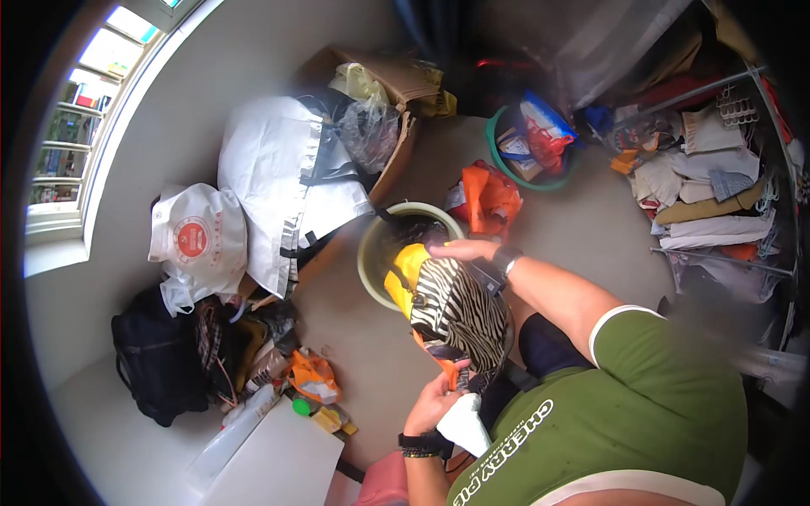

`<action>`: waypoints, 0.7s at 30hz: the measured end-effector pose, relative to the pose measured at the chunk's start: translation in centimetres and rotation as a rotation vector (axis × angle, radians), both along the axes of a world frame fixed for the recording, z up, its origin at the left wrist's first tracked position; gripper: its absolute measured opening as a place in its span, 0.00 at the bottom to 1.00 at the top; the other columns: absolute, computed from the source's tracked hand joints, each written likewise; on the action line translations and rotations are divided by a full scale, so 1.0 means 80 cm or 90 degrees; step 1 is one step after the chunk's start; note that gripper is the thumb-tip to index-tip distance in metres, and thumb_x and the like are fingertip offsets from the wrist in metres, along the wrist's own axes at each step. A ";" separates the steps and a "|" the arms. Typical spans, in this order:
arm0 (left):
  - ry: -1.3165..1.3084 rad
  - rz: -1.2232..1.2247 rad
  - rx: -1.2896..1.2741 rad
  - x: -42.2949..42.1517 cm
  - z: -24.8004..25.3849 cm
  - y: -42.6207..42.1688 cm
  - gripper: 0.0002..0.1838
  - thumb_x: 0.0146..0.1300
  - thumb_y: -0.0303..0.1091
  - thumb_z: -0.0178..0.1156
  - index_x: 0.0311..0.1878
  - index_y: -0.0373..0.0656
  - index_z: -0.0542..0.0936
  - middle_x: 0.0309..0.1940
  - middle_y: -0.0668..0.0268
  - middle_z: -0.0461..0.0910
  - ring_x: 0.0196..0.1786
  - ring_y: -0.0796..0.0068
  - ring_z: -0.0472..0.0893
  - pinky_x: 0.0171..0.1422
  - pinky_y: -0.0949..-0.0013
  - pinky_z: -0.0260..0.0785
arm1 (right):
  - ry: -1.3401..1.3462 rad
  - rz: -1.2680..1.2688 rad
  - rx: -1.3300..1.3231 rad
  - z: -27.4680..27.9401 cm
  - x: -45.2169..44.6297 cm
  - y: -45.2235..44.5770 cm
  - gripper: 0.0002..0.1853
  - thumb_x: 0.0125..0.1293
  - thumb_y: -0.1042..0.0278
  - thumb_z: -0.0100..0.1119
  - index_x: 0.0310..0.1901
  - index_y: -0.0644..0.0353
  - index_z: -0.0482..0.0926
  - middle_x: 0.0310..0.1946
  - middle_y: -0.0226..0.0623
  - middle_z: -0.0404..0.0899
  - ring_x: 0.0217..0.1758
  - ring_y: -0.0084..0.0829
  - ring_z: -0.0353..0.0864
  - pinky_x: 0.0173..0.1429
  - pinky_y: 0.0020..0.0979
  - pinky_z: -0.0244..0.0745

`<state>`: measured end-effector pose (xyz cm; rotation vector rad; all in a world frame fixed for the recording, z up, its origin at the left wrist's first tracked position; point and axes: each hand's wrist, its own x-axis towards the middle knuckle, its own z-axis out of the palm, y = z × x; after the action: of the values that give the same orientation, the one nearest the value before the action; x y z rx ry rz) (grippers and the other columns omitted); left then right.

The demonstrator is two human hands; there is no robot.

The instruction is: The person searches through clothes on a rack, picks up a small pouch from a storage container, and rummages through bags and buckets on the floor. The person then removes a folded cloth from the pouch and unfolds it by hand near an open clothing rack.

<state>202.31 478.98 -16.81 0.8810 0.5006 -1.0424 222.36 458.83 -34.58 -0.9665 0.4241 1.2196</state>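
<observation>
A zebra-print bag (451,308) with a yellow section (410,268) and orange trim lies across my lap, tilted toward a pale round bucket (369,282). My right hand (462,250) grips the bag's upper edge beside the yellow section. Lower down, my left hand (433,401) is closed on the orange strap (450,369) at the bag's other end. A white cloth-like piece (465,427) hangs by my left hand; whether that hand holds it too, I cannot tell. Dark contents show inside the bucket, partly hidden by the bag.
An orange plastic bag (491,201) and a green basin (496,152) with packets stand beyond the bucket. White sacks (268,169) and a cardboard box (403,156) are along the wall. A black bag (160,358) sits at left, folded clothes (713,190) on a rack at right.
</observation>
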 end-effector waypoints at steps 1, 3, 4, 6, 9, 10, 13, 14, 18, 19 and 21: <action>-0.017 -0.012 -0.004 -0.002 -0.007 -0.003 0.29 0.61 0.17 0.52 0.67 0.39 0.63 0.41 0.68 0.76 0.37 0.82 0.77 0.40 0.77 0.71 | -0.042 0.021 -0.034 0.006 0.009 0.007 0.20 0.71 0.55 0.49 0.50 0.66 0.76 0.42 0.41 0.82 0.42 0.31 0.83 0.50 0.34 0.77; -0.042 -0.022 -0.010 -0.003 -0.014 -0.007 0.29 0.61 0.16 0.51 0.67 0.39 0.63 0.42 0.68 0.76 0.38 0.82 0.76 0.41 0.77 0.71 | 0.092 -0.112 -0.061 0.025 0.011 0.006 0.19 0.71 0.58 0.50 0.49 0.67 0.76 0.42 0.42 0.83 0.42 0.32 0.83 0.51 0.33 0.77; -0.045 -0.024 -0.011 -0.002 -0.012 -0.007 0.29 0.61 0.16 0.51 0.67 0.39 0.63 0.42 0.69 0.76 0.38 0.82 0.76 0.42 0.77 0.70 | 0.078 -0.127 0.025 0.021 0.010 0.004 0.18 0.71 0.59 0.50 0.49 0.68 0.76 0.42 0.42 0.83 0.42 0.31 0.83 0.51 0.33 0.77; -0.042 -0.023 -0.006 -0.001 -0.008 -0.007 0.29 0.61 0.16 0.51 0.67 0.39 0.63 0.41 0.69 0.76 0.37 0.83 0.76 0.42 0.77 0.70 | 0.009 -0.151 0.108 0.013 0.007 -0.001 0.21 0.69 0.57 0.54 0.50 0.70 0.75 0.43 0.42 0.82 0.44 0.28 0.82 0.54 0.31 0.75; -0.037 -0.049 0.002 0.000 -0.009 -0.008 0.29 0.60 0.16 0.51 0.67 0.38 0.64 0.42 0.70 0.76 0.38 0.84 0.75 0.43 0.78 0.69 | -0.104 0.184 -0.001 0.069 0.024 -0.007 0.28 0.62 0.49 0.62 0.51 0.70 0.75 0.43 0.37 0.82 0.45 0.25 0.81 0.53 0.28 0.74; -0.048 -0.074 0.006 -0.002 -0.013 -0.008 0.29 0.60 0.16 0.51 0.67 0.38 0.64 0.44 0.70 0.76 0.39 0.84 0.75 0.44 0.78 0.69 | -0.139 0.241 -0.096 0.061 0.025 -0.002 0.30 0.56 0.47 0.66 0.51 0.66 0.76 0.42 0.36 0.82 0.46 0.25 0.80 0.53 0.29 0.72; -0.116 -0.119 0.014 -0.004 -0.029 -0.014 0.29 0.60 0.15 0.51 0.67 0.37 0.64 0.45 0.71 0.76 0.39 0.84 0.75 0.45 0.78 0.69 | -0.187 0.413 -0.084 0.004 0.041 0.004 0.32 0.48 0.50 0.71 0.51 0.65 0.76 0.44 0.39 0.80 0.52 0.27 0.76 0.56 0.30 0.70; -0.143 -0.130 0.018 -0.006 -0.033 -0.015 0.29 0.60 0.16 0.51 0.66 0.38 0.64 0.44 0.71 0.76 0.39 0.84 0.75 0.44 0.78 0.69 | -0.269 0.455 -0.111 -0.003 0.043 0.005 0.31 0.48 0.54 0.70 0.51 0.65 0.76 0.44 0.39 0.80 0.51 0.28 0.76 0.56 0.30 0.70; -0.148 -0.137 0.030 -0.004 -0.035 -0.016 0.29 0.59 0.16 0.53 0.66 0.38 0.64 0.43 0.71 0.76 0.39 0.84 0.75 0.44 0.78 0.69 | -0.498 0.399 -0.085 0.001 0.029 0.001 0.24 0.52 0.64 0.65 0.51 0.63 0.76 0.40 0.37 0.81 0.48 0.32 0.78 0.54 0.32 0.70; -0.103 -0.095 0.019 -0.005 -0.029 -0.020 0.29 0.59 0.16 0.53 0.66 0.38 0.64 0.43 0.70 0.76 0.39 0.83 0.76 0.44 0.78 0.70 | -0.528 0.332 -0.046 0.004 0.022 -0.003 0.22 0.53 0.66 0.64 0.50 0.62 0.77 0.38 0.36 0.81 0.46 0.33 0.78 0.53 0.33 0.70; -0.033 -0.008 0.011 -0.008 -0.021 -0.025 0.30 0.59 0.16 0.53 0.66 0.38 0.64 0.43 0.69 0.77 0.39 0.82 0.77 0.44 0.77 0.70 | -0.612 0.369 -0.136 -0.005 0.014 -0.001 0.18 0.55 0.70 0.60 0.50 0.58 0.78 0.33 0.39 0.81 0.40 0.36 0.80 0.49 0.35 0.72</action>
<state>201.64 476.95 -18.47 0.9242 0.4618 -1.0255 223.48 458.74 -34.99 -1.7956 -0.5342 1.0596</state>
